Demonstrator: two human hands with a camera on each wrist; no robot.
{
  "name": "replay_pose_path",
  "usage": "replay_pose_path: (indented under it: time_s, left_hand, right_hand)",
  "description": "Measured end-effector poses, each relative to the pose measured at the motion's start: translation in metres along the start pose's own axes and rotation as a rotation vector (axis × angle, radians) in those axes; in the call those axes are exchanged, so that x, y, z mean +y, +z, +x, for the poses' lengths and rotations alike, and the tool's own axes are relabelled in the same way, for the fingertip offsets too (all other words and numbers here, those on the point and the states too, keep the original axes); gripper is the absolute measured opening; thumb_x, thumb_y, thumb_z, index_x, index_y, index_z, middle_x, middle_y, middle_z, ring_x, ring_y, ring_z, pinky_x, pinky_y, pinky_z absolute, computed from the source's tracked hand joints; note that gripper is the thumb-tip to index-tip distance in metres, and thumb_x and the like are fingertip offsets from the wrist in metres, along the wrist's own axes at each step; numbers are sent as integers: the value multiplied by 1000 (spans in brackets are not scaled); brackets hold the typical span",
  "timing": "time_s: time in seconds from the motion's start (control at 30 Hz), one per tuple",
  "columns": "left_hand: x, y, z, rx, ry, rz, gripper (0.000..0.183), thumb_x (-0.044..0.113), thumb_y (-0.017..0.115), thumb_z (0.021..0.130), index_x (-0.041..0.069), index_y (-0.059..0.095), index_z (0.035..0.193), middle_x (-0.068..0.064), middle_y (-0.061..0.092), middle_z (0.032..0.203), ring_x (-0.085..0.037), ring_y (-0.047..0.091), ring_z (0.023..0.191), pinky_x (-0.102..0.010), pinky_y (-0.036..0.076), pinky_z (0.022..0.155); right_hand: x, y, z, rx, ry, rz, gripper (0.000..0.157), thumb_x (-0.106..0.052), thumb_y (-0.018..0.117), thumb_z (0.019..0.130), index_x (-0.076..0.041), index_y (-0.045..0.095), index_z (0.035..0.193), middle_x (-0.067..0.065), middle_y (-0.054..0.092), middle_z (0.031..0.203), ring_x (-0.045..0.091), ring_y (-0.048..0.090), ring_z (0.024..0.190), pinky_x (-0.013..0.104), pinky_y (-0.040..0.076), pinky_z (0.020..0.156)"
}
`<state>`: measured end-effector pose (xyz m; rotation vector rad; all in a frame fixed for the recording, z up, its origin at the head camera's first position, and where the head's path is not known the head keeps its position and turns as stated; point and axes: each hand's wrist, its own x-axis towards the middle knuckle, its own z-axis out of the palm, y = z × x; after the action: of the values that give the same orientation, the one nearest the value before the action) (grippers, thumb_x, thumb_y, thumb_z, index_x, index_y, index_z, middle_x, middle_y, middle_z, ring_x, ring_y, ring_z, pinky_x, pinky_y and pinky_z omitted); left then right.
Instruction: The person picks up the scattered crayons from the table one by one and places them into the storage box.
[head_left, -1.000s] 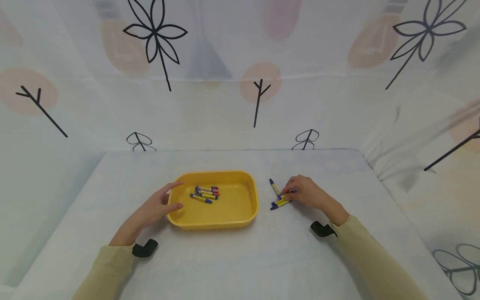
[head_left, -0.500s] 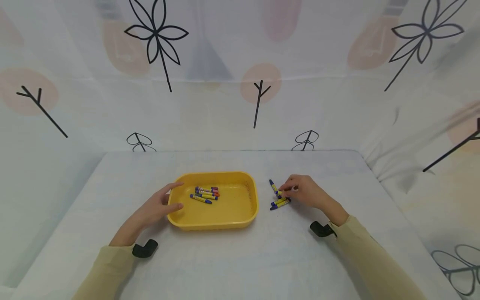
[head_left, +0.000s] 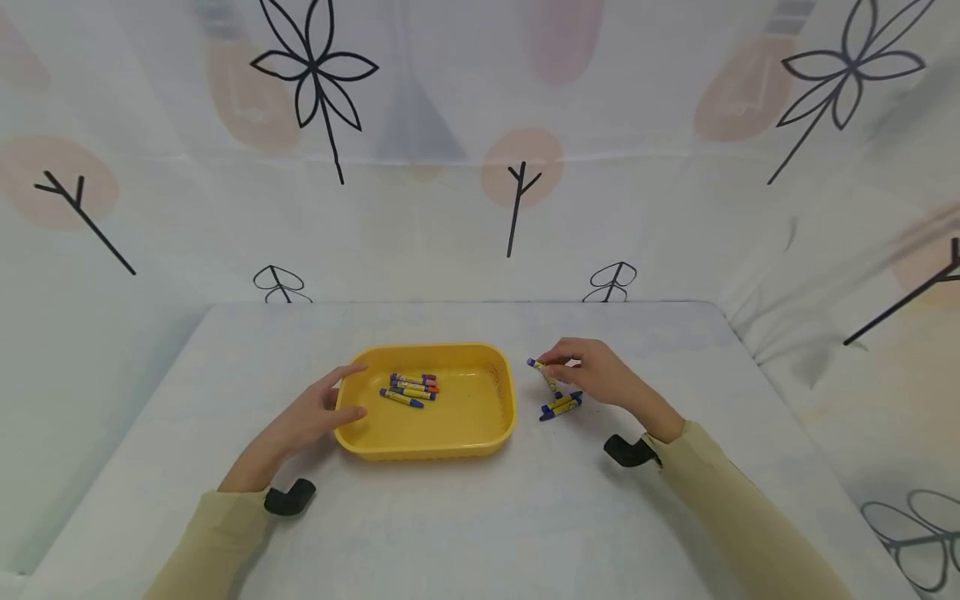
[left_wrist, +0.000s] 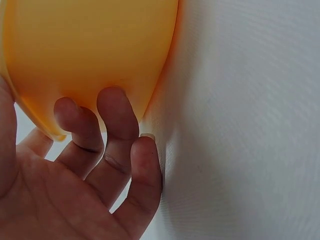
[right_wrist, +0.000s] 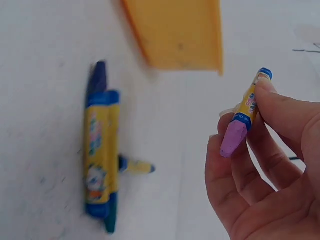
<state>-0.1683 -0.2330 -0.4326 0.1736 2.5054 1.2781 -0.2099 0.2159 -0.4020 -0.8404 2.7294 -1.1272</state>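
Note:
My left hand (head_left: 307, 412) holds the left end of a yellow plastic tray (head_left: 468, 404). Its thumb and one finger reach over the rim, while in the left wrist view other bent fingers (left_wrist: 117, 112) touch the outer wall. Several crayons (head_left: 408, 390) in yellow wrappers lie inside the tray, left of its middle. To the right of the tray, my right hand (head_left: 596, 373) pinches a purple crayon (right_wrist: 245, 107) between thumb and fingers, above the table. Below that hand, two crayons (right_wrist: 97, 150) lie side by side, with another crayon (right_wrist: 137, 166) close to them.
A white cloth covers the table (head_left: 465, 525). Behind it hangs a pale fabric backdrop (head_left: 450, 225) printed with leaves and twigs. Dark devices (head_left: 291, 497) are worn at both wrists, below the sleeves' cuffs.
My right hand has picked the purple crayon out of the small pile and moved slightly up and left towards the tray. My left hand and the tray have stayed in place.

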Motion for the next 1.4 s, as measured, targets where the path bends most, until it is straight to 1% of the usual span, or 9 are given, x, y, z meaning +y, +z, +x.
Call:
replay_pose_path:
  time_s: [0.13,0.33,0.5,0.67,0.77,0.9,1.1,1.23,1.4]
  left_hand:
    - [1,0,0,-2,-4,-4,74,32,72,92,24,33,154,-22,59,130,-24,60,97,-47,47,93]
    - [2,0,-1,-3,-11,0,74,33,72,92,25,33,154,-23,58,131,-26,60,99,-51,46,95]
    - [1,1,-2,-4,-7,-9,74,33,72,92,25,32,155,-24,56,135,-28,60,106,-56,45,98]
    - [0,0,-2,-3,-4,-12,74,33,72,93,25,33,155,-24,56,135,-29,60,107,-57,44,99]
    - [0,0,-2,-4,-3,-15,73,32,71,93,25,33,155,-24,56,134,-28,60,106,-57,43,100]
    - [0,0,-1,-6,-8,-10,74,33,71,93,24,33,155,-25,55,136,-29,60,107,-57,43,100]
    - [2,0,-2,1,-9,-3,73,32,71,93,24,33,155,-26,52,139,-32,58,112,-57,43,101]
    - [2,0,-2,-6,-10,-9,73,31,71,93,24,33,155,-26,53,139,-31,59,110,-56,44,100]
    - [2,0,0,-7,-10,-12,73,32,71,93,24,33,155,-26,53,139,-30,60,109,-54,46,98]
  right_hand:
    - [-9,2,11,-14,20,41,20,-16,68,96,-11,73,114,-4,68,99,17,61,87,41,54,89]
    - [-28,7,33,-58,62,150,22,-19,65,98,-11,71,118,1,69,106,27,64,87,48,55,83]
    - [-43,18,54,-83,41,193,22,-20,65,99,-10,71,118,8,70,105,23,61,81,52,54,80]
    - [-61,31,74,-99,28,207,24,-22,66,97,-9,71,117,10,71,104,21,61,80,43,55,81]
    - [-70,38,84,-100,21,230,24,-22,67,97,-8,72,117,9,71,105,21,62,80,47,55,82]
    - [-76,48,97,-112,18,304,25,-20,66,98,-6,71,118,18,69,107,28,64,82,54,53,87]
    - [-82,64,113,-125,2,416,27,-18,64,99,-2,69,120,23,68,106,35,63,88,48,53,92]
    - [-83,76,120,-132,1,466,26,-15,64,99,1,69,119,24,69,107,27,66,87,45,55,90]
    - [-84,89,128,-153,22,421,26,-16,67,97,-1,71,117,13,72,107,18,69,91,38,57,86]
